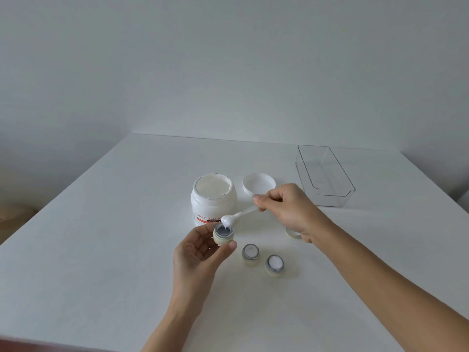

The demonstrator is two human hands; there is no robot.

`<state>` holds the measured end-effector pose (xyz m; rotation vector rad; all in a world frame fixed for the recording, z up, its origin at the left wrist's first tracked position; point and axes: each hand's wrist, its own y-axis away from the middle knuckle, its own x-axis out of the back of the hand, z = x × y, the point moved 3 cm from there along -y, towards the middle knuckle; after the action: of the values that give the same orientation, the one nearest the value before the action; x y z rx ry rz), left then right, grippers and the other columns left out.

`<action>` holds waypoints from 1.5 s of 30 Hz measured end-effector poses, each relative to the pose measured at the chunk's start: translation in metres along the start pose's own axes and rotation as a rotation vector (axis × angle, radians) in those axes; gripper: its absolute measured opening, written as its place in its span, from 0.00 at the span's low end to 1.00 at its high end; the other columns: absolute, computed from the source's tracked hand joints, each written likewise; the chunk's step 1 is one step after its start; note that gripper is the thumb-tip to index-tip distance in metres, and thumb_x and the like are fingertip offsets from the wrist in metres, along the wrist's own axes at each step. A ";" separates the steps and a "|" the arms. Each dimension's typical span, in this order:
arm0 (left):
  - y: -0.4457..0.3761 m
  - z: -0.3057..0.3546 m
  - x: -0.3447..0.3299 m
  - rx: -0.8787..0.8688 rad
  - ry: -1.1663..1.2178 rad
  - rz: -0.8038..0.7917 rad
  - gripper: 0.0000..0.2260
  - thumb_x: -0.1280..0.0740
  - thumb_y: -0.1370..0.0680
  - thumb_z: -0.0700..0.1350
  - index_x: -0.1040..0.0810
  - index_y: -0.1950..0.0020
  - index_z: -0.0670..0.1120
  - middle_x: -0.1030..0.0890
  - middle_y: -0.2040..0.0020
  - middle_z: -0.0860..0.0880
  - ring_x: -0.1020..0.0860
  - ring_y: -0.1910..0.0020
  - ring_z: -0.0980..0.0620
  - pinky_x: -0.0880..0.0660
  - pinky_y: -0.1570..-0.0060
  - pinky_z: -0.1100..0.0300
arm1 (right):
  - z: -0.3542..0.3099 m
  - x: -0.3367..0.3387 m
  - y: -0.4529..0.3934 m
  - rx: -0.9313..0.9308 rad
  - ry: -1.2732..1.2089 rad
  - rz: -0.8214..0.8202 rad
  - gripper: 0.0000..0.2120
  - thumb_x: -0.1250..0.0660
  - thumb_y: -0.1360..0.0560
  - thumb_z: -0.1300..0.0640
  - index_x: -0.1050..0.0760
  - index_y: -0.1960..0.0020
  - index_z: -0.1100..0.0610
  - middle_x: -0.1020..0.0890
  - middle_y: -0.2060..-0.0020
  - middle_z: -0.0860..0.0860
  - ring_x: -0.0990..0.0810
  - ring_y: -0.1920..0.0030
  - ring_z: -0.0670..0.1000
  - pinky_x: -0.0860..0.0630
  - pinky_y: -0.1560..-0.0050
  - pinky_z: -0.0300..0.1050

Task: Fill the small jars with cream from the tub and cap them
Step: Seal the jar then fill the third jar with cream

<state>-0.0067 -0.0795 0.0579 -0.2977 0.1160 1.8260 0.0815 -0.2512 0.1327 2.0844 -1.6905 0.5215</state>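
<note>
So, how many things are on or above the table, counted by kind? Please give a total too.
Small jars: 3 (one held, two on the table)
Tub: 1
Tub lid: 1
Spoon: 1
Clear tray: 1
Small cap: 1, partly hidden
Total: 8

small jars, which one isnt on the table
The small jar held up by the left hand under the spoon; the other two jars stand on the table.
</note>
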 end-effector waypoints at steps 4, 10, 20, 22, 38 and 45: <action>0.001 0.000 0.001 -0.002 0.000 -0.001 0.15 0.24 0.32 0.31 0.18 0.48 0.43 0.13 0.55 0.47 0.15 0.56 0.55 0.22 0.57 0.68 | 0.003 -0.003 0.004 0.059 0.077 0.039 0.16 0.32 0.24 0.50 0.20 0.64 0.61 0.37 0.79 0.44 0.39 0.78 0.44 0.42 0.78 0.31; 0.002 0.001 0.002 -0.004 -0.012 -0.003 0.15 0.25 0.31 0.30 0.18 0.47 0.42 0.13 0.54 0.47 0.15 0.55 0.54 0.21 0.57 0.68 | -0.001 0.006 0.007 0.182 0.167 0.143 0.18 0.32 0.24 0.51 0.23 0.63 0.66 0.36 0.80 0.45 0.37 0.79 0.45 0.40 0.78 0.32; 0.003 0.004 -0.002 0.024 0.033 0.000 0.12 0.22 0.35 0.37 0.15 0.53 0.47 0.12 0.55 0.46 0.15 0.56 0.54 0.22 0.58 0.69 | -0.016 -0.005 0.035 0.689 0.306 0.395 0.10 0.30 0.25 0.56 0.22 0.63 0.60 0.26 0.66 0.52 0.30 0.62 0.49 0.37 0.58 0.35; 0.003 0.005 -0.002 0.026 0.036 -0.002 0.13 0.22 0.36 0.40 0.15 0.53 0.47 0.12 0.55 0.46 0.14 0.55 0.54 0.22 0.58 0.69 | -0.019 -0.008 0.043 0.901 0.441 0.474 0.11 0.31 0.25 0.56 0.22 0.63 0.61 0.26 0.66 0.53 0.32 0.62 0.50 0.37 0.57 0.37; 0.003 0.004 -0.001 0.040 0.030 -0.029 0.17 0.23 0.37 0.41 0.16 0.49 0.43 0.12 0.53 0.45 0.15 0.54 0.53 0.22 0.57 0.69 | 0.013 0.001 0.063 1.337 0.745 0.543 0.12 0.23 0.33 0.62 0.23 0.53 0.57 0.31 0.58 0.48 0.31 0.60 0.50 0.37 0.56 0.45; 0.002 0.001 0.002 0.028 0.011 -0.020 0.13 0.24 0.33 0.34 0.16 0.49 0.42 0.12 0.56 0.46 0.16 0.58 0.56 0.22 0.58 0.69 | 0.008 0.013 0.060 1.318 0.705 0.653 0.07 0.26 0.27 0.56 0.24 0.55 0.55 0.30 0.59 0.46 0.31 0.62 0.50 0.37 0.55 0.45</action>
<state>-0.0090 -0.0780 0.0583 -0.2880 0.1457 1.8018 0.0252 -0.2780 0.1373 1.3920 -1.6163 2.7393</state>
